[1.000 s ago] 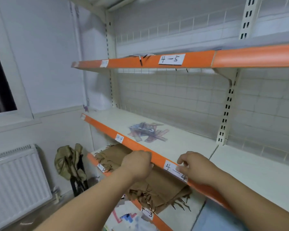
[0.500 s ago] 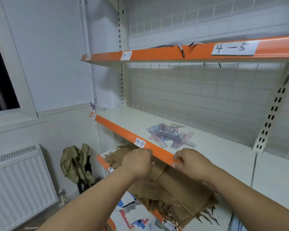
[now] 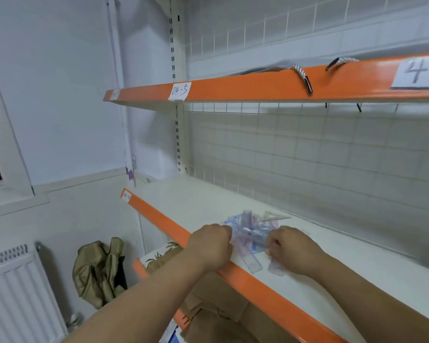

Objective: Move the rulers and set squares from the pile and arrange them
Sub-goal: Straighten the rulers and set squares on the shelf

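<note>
Left hand (image 3: 209,246) & right hand (image 3: 291,248) curl fingers at pile (image 3: 252,231) edges, grip unclear; best lift top pcs singly.

shelves (image 3: 159,219) 3 | pile of rulers and set squares (image 3: 252,230) 1, pieces uncountable | radiator (image 3: 18,293) 1 | bag (image 3: 97,271) 1

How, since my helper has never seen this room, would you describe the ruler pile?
Find the orange-edged shelf directly below the 04-5 label. The pile of rulers and set squares lies near its front edge, between the left hand and right hand. It alone is see-through blue and pink plastic.
</note>
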The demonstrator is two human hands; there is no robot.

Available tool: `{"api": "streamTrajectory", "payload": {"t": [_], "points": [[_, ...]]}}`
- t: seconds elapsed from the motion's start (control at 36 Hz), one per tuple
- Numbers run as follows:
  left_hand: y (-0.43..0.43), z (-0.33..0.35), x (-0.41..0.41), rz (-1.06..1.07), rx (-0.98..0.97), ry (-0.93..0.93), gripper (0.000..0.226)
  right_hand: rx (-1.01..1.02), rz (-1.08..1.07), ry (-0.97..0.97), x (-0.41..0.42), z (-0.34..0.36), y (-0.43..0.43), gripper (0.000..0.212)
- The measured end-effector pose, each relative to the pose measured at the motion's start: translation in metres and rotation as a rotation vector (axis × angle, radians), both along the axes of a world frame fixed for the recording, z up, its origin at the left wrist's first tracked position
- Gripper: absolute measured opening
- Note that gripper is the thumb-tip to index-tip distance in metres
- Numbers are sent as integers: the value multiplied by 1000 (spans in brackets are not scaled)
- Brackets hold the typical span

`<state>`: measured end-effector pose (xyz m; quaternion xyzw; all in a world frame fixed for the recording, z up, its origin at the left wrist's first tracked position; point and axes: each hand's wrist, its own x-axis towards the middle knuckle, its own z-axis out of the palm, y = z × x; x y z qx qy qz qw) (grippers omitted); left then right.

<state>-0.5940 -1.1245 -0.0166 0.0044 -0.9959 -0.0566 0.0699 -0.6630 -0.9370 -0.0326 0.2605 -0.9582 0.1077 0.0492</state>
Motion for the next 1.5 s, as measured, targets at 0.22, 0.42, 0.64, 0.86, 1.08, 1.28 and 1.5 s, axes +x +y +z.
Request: {"api": "streamTrajectory", "payload": {"t": [0.22, 0.42, 0.64, 0.86, 1.08, 1.28, 1.5], "points": [[-10, -7, -37, -31, -8, -32, 28, 17, -68, -1, -28, -9, -4, 23], [-21, -12, -60, -92, -19, -45, 27, 51, -143, -81, -38, -13, -10, 29], [-31, -6, -91, -199, -16, -37, 29, 78, -252, -131, -42, -21, -20, 35], [-35, -15, -104, -273, -22, -55, 28, 42, -209, -63, -40, -26, -35, 38], [-40, -17, -115, -279, -28, -53, 30, 16, -94, -25, -45, -30, -37, 35], [-41, -18, -118, -293, -19, -48, 28, 96, -216, -86, -46, -29, -43, 27], [-39, -16, -120, -316, -25, -35, 24, 133, -281, -118, -53, -30, -47, 24]]}}
